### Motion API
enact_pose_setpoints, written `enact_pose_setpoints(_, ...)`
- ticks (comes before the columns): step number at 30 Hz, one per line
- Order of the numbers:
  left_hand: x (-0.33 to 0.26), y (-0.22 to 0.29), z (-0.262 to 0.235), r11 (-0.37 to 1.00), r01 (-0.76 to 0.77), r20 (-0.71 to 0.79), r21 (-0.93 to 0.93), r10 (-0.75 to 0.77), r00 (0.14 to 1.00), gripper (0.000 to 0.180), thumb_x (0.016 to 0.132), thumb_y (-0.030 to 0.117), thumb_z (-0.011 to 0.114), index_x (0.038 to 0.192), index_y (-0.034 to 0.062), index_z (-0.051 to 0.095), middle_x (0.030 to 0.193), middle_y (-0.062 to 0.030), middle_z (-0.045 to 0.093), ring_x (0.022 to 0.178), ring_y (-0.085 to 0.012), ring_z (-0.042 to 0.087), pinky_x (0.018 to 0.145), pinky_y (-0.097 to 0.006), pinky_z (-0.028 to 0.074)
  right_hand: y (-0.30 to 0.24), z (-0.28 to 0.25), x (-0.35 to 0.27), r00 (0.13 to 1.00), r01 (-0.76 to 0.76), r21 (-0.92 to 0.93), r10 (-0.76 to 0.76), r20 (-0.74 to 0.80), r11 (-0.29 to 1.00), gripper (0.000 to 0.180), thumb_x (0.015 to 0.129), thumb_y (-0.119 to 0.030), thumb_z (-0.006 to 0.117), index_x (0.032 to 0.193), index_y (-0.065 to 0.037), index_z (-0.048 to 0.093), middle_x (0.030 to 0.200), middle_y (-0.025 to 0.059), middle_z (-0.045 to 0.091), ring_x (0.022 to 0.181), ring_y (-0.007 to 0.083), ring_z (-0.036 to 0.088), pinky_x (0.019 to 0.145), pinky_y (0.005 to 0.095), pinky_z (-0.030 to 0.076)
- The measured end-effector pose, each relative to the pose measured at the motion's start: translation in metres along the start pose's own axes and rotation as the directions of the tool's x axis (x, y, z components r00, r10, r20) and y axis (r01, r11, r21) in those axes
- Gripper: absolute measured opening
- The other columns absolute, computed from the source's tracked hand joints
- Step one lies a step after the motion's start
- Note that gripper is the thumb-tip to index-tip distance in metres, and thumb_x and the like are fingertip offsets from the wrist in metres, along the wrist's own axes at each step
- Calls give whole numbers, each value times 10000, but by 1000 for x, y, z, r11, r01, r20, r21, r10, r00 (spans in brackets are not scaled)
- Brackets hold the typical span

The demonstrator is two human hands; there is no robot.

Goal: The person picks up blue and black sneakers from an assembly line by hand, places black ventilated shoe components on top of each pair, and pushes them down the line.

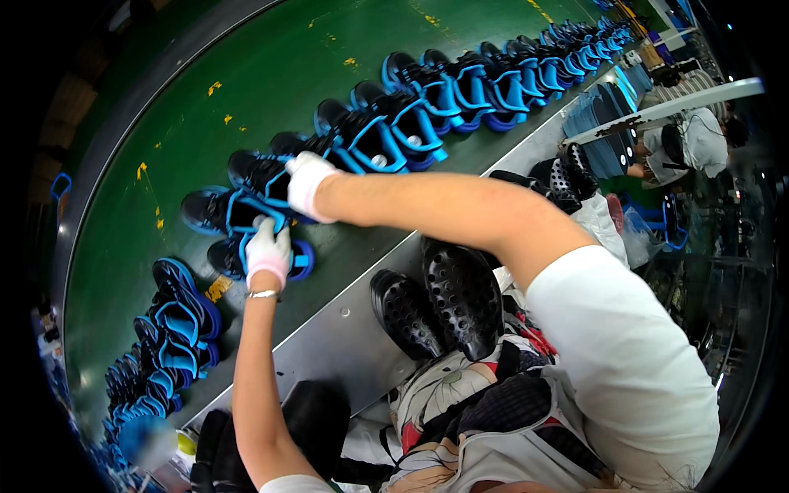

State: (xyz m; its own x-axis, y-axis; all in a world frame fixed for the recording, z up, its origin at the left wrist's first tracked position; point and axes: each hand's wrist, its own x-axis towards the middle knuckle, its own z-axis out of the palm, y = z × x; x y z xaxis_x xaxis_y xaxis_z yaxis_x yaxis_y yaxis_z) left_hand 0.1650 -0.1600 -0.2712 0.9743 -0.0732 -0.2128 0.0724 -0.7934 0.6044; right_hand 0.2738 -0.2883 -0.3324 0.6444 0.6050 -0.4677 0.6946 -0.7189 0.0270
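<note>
Both my hands wear white knitted gloves and reach over a row of black sneakers with bright blue linings on a green conveyor belt. My left hand (pixel 269 251) is closed on the heel collar of a near sneaker (pixel 226 256). Just beyond it, my right hand (pixel 311 185) is closed over the collar side of another sneaker (pixel 259 174); its fingertips are partly hidden. Another sneaker (pixel 209 209) lies on its sole between the left hand and the belt's middle. More sneakers (pixel 370 135) stand side by side to the right of my hands.
The green belt (pixel 181 123) has a metal edge (pixel 329 329) towards me. Black shoe-shaped pieces with round holes (pixel 462 287) lie on that edge. Further sneakers (pixel 177 329) line the belt at lower left. Another person (pixel 699 144) sits at far right, near a pale rail (pixel 682 107).
</note>
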Motion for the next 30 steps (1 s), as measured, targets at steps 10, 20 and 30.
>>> enact_pose_setpoints(10,9,38,-8,995,83,338,61,-99,936,487,835,317,545,1246,56,573,982,-212,669,878,-352,648,757,-397,509,63,-28,-75,960,-257,263,276,-38,930,344,837,-147,503,1154,-96,626,1111,121,644,1118,255,572,944,334,457)
enact_pose_setpoints(20,-18,33,36,996,27,202,-85,-9,979,464,668,354,757,1033,70,720,1047,-174,683,975,-297,601,921,-324,452,110,-102,-298,966,-26,342,112,-235,939,356,819,-352,562,1032,-88,670,1043,103,646,1031,302,576,877,409,480)
enact_pose_setpoints(30,-58,37,-14,958,-7,236,286,-64,970,746,732,294,708,1407,220,400,1118,-284,552,1000,-412,568,880,-435,467,199,27,-553,685,-632,606,714,145,483,477,795,-394,604,1162,-89,613,1111,186,617,1036,326,597,916,376,467)
